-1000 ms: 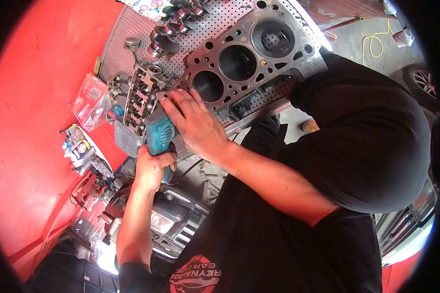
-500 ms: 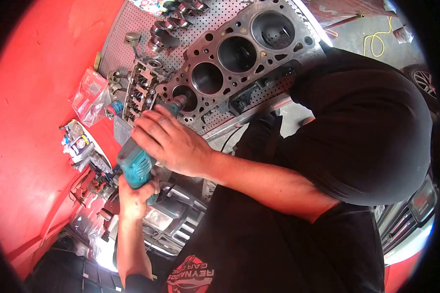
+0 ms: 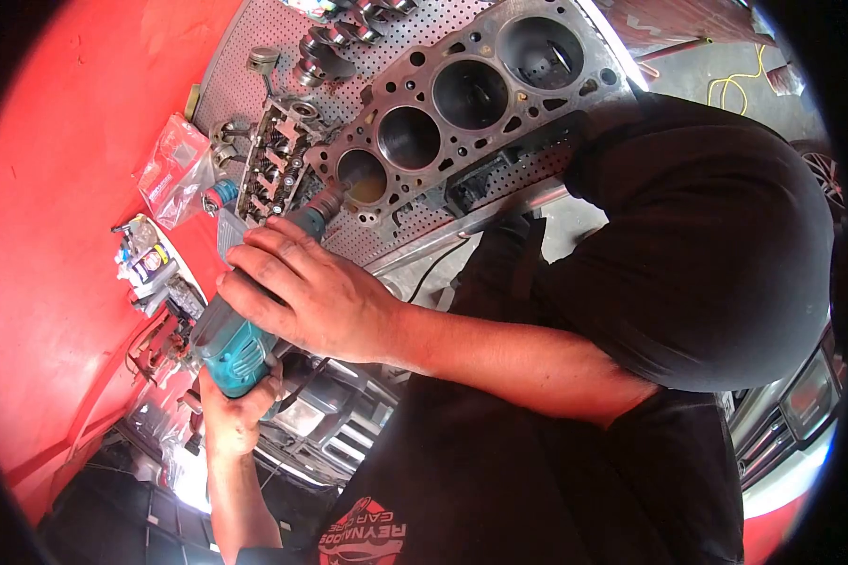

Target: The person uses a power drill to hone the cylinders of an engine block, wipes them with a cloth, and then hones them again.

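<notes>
pointing lengthwise into the end bore (image 3: 373, 175) of the engine block (image 3: 424, 99), the drill (image 3: 240, 363) sits gripped: right hand (image 3: 325, 297) curled over its body, nearer the block; left hand (image 3: 231, 411) clenched behind, farther off.

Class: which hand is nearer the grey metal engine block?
Right. The right hand lies on the teal power drill, just short of the engine block; the left hand grips the drill's rear, farther back.

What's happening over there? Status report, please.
Left hand grips power tool, right hand on top. Tip at end cylinder of engine block. Cylinder head alongside, seemingly not in the way.
</notes>
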